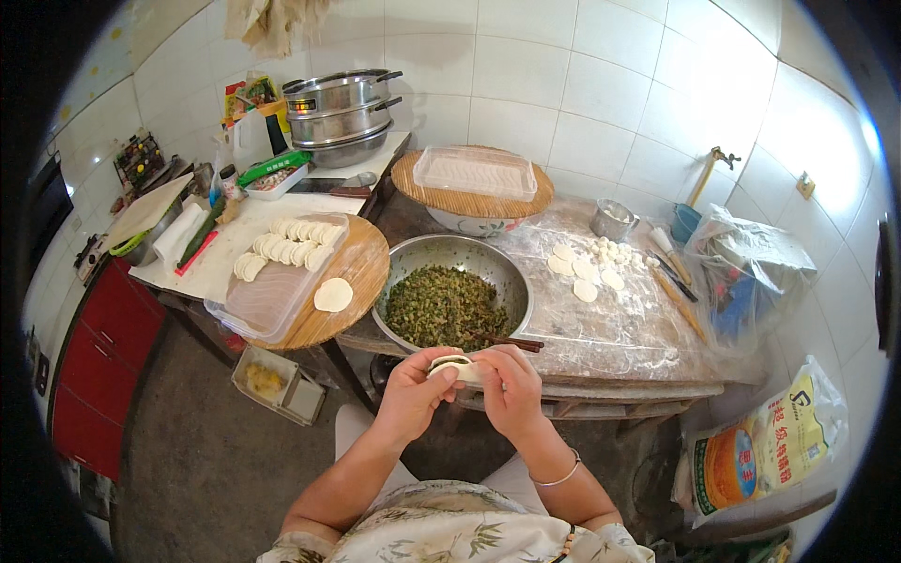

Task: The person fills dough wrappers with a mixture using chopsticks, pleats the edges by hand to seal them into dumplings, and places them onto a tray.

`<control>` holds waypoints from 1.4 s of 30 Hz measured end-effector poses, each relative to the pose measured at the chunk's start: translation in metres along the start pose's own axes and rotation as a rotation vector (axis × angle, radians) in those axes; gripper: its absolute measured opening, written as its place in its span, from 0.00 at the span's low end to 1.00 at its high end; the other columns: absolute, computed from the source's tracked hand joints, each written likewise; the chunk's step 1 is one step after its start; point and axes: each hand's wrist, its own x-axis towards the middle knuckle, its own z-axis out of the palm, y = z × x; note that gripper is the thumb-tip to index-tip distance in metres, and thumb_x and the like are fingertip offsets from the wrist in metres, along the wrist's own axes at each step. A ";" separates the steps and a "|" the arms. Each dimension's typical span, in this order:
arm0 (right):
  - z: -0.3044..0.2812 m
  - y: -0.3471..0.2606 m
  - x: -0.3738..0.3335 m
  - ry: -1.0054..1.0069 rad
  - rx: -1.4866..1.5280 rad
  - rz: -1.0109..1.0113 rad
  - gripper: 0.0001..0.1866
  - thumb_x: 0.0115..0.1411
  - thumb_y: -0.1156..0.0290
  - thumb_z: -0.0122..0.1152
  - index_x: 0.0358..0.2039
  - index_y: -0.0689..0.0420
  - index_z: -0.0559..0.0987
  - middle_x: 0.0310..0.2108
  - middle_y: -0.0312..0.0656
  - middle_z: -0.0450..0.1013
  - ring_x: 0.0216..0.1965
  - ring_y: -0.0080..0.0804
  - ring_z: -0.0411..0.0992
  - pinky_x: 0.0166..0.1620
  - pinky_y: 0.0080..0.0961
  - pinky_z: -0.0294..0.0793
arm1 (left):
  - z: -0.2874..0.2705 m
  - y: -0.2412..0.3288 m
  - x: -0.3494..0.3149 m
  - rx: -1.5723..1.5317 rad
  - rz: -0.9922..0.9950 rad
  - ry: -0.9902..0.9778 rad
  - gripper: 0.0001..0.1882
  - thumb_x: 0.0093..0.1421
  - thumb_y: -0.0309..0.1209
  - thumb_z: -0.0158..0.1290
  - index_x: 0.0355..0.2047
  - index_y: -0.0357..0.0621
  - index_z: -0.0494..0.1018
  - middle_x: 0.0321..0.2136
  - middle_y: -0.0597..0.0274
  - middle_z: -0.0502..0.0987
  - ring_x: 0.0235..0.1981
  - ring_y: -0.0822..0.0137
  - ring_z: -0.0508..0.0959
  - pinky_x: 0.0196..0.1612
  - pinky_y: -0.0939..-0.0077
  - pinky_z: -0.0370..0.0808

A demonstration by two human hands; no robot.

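Fingers (500, 364) partly hide the dumpling wrapper (466, 372); the hanging cloth (272, 26) is cut off above.

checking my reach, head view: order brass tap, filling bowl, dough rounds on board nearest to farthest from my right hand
1. filling bowl: just beyond the right hand, leftward
2. dough rounds: ahead, right, on the floured board
3. brass tap: far right, on the wall

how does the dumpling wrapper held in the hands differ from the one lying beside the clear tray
The held wrapper is partly folded over dark filling, while the lone wrapper lies flat and unfilled. The held wrapper is between the left hand and right hand, whereas the lone wrapper rests untouched on the round board. Both are pale dough.
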 end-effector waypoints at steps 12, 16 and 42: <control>-0.003 0.008 -0.002 -0.022 -0.041 0.053 0.05 0.54 0.78 0.58 0.32 0.63 0.76 0.28 0.45 0.71 0.28 0.40 0.71 0.30 0.30 0.70 | 0.002 -0.005 0.010 0.080 -0.042 0.022 0.12 0.58 0.25 0.54 0.43 0.37 0.72 0.33 0.64 0.76 0.28 0.78 0.74 0.29 0.86 0.70; -0.001 0.001 0.003 0.009 0.000 0.021 0.04 0.53 0.79 0.58 0.30 0.63 0.75 0.28 0.45 0.71 0.27 0.41 0.71 0.30 0.30 0.70 | 0.000 -0.003 0.011 0.098 -0.038 0.026 0.12 0.58 0.25 0.54 0.43 0.38 0.71 0.31 0.65 0.76 0.25 0.78 0.73 0.27 0.85 0.70; 0.008 0.014 0.021 0.049 -0.023 0.063 0.02 0.54 0.78 0.58 0.29 0.62 0.75 0.27 0.45 0.72 0.27 0.40 0.71 0.30 0.29 0.70 | -0.005 0.007 0.034 -0.109 -0.113 -0.010 0.16 0.57 0.20 0.52 0.47 0.37 0.71 0.35 0.64 0.76 0.28 0.76 0.72 0.30 0.84 0.69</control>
